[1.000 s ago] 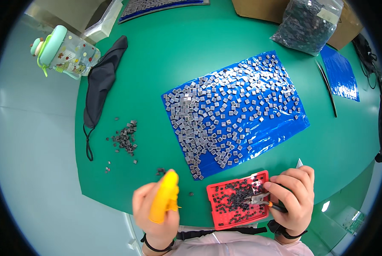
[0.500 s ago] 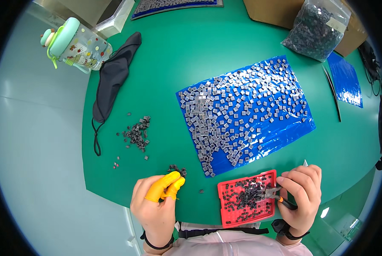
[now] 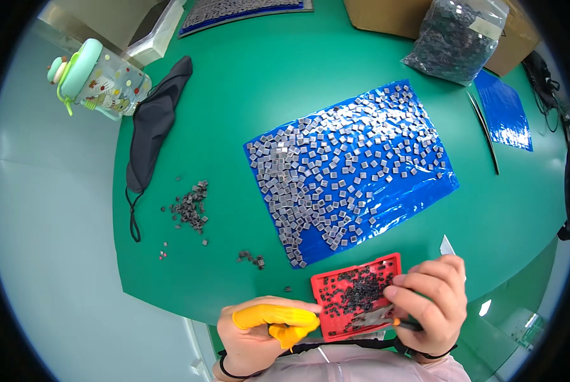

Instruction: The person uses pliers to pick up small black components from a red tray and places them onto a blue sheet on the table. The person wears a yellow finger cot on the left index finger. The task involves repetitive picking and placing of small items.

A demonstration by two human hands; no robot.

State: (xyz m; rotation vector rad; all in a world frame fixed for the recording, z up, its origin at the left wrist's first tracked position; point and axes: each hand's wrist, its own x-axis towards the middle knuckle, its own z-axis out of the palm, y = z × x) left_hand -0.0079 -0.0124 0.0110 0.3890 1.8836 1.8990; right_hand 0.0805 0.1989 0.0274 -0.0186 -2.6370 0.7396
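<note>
My left hand (image 3: 266,331), with yellow finger cots on thumb and forefinger, is closed beside the left edge of the red tray (image 3: 315,284). Its covered fingertips come together; whatever lies between them is too small to make out. Small black parts (image 3: 364,293) fill the tray loosely. At the tray's right rim my right hand (image 3: 432,305) curls its fingers, with the dark-and-orange handles of the pliers (image 3: 374,316) running into its palm. The plier jaws lie low over the near part of the tray. A small cluster of dark pieces (image 3: 252,258) rests beyond my left hand.
A blue sheet (image 3: 418,191) covered with small grey squares lies mid-table. To the left are a dark pile of pieces (image 3: 189,207), a black cloth pouch (image 3: 152,118) and a drinking bottle (image 3: 116,83). Tweezers (image 3: 485,134) and a bag of dark pieces (image 3: 453,41) lie far right.
My left hand has left the small dark cluster and moved right, to the tray. The plier jaws have swung nearer to me, and my right fingers have shifted over the tray's rim.
</note>
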